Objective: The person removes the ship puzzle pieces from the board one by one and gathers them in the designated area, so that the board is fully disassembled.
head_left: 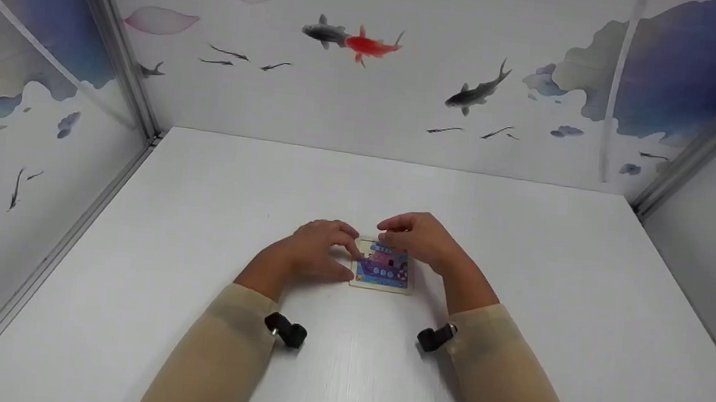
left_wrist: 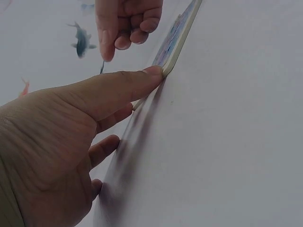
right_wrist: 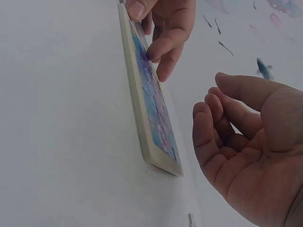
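A small jigsaw puzzle (head_left: 384, 272) in a pale wooden frame, with a purple and pink ship on blue, lies on the table before me. At its left side my left hand (head_left: 320, 248) holds the frame, thumb at the near left corner (left_wrist: 163, 72) and a bent forefinger on the picture (right_wrist: 161, 109). My right hand (head_left: 423, 240) hovers over the far right part of the puzzle. In the right wrist view that right hand (right_wrist: 255, 142) stays apart from the frame, its fingers loosely curled with nothing visible between them.
The white table (head_left: 235, 176) spreads around the puzzle. Behind it rises a white wall (head_left: 404, 127) printed with fish and petals, and side walls (head_left: 47, 151) stand left and right. Each sleeve carries a small black wrist camera (head_left: 286, 331).
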The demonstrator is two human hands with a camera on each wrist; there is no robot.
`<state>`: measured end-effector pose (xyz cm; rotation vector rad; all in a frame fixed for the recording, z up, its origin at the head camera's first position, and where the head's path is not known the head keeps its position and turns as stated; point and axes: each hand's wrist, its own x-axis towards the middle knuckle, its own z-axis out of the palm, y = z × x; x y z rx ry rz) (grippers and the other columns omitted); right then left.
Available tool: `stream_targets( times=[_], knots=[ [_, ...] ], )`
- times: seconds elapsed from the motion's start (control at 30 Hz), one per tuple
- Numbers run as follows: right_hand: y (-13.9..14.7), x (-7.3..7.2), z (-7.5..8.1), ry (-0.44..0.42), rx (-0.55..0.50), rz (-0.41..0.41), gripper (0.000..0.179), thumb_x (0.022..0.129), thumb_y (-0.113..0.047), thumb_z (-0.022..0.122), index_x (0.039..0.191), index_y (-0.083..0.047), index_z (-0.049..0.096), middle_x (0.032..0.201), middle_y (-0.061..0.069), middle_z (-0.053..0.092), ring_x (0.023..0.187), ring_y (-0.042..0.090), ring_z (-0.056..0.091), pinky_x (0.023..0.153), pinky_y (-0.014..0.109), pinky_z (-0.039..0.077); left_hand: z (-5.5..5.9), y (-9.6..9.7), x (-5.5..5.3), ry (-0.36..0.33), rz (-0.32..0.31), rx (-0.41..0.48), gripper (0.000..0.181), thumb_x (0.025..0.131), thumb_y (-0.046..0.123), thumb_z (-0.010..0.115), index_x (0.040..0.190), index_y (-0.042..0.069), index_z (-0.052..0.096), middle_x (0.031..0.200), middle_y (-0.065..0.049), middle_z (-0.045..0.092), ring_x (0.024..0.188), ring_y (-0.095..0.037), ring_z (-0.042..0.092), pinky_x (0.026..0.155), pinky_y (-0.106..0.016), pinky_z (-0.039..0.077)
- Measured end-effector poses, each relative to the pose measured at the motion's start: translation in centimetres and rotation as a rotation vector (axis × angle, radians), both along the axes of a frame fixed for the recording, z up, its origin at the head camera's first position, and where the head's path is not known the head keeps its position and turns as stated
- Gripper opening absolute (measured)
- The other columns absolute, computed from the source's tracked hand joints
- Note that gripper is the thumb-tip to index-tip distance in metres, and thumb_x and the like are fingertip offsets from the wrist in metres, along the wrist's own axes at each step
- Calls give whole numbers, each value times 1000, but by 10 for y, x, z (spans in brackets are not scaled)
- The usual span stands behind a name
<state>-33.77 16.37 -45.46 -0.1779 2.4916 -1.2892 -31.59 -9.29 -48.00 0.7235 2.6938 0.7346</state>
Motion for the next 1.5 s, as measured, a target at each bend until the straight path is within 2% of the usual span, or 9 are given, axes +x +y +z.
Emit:
stream_targets(
  times=[0.3,0.5,0.7,0.87,1.07,1.17,1.27,1.37,1.5],
  knots=[
    [0,-1,-13,-40,98,27,27,99,-31,77,126,-26,79,127,1,74,116,24,66,110,44,55,0,0,2,-1,-6,-8,25,90,42,82,115,38,78,161,8,53,160,-33,35,133,-61,21],
    [1,0,-10,-44,179,129,28,99,-28,78,126,-29,79,126,0,74,116,23,65,112,46,55,-1,0,4,-13,25,-3,25,90,43,82,115,41,78,161,11,52,161,-31,33,134,-60,20],
    [1,1,-7,-25,231,221,34,99,-22,77,132,-27,77,116,0,72,109,22,60,103,41,53,0,1,5,-14,39,-4,25,90,43,82,115,41,78,161,12,53,160,-29,34,134,-59,21],
    [0,0,-8,-7,266,242,41,97,-19,79,137,-25,74,115,0,72,108,21,60,100,40,53,0,0,4,-9,29,7,25,90,42,83,114,41,79,160,11,53,160,-30,35,133,-59,23],
    [-1,0,-10,24,297,273,41,96,-17,79,136,-26,74,119,-2,73,110,20,61,105,43,53,-1,0,2,18,-5,13,25,90,39,84,115,38,79,159,8,55,159,-34,37,133,-59,23],
    [-1,0,-10,29,299,268,40,96,-17,80,134,-26,75,118,-1,72,109,21,60,104,44,54,-1,0,2,12,1,13,25,90,41,84,114,39,79,160,9,54,159,-34,36,133,-58,22],
    [-2,0,-9,47,304,273,38,96,-18,80,133,-26,76,118,0,72,110,22,60,109,51,52,-1,0,2,15,-1,14,24,90,41,84,113,40,79,159,10,54,159,-34,36,133,-58,22],
    [-2,0,-8,64,325,266,38,96,-19,79,132,-28,76,124,0,71,117,23,61,120,67,38,0,-1,2,25,-11,14,24,90,41,83,114,39,79,159,9,54,158,-34,37,133,-57,23],
    [-3,0,-8,50,345,236,38,96,-21,80,132,-32,75,137,0,64,130,26,59,124,79,23,0,-1,1,32,-17,20,25,90,41,83,115,37,79,159,8,55,158,-35,38,133,-57,23]
  ],
)
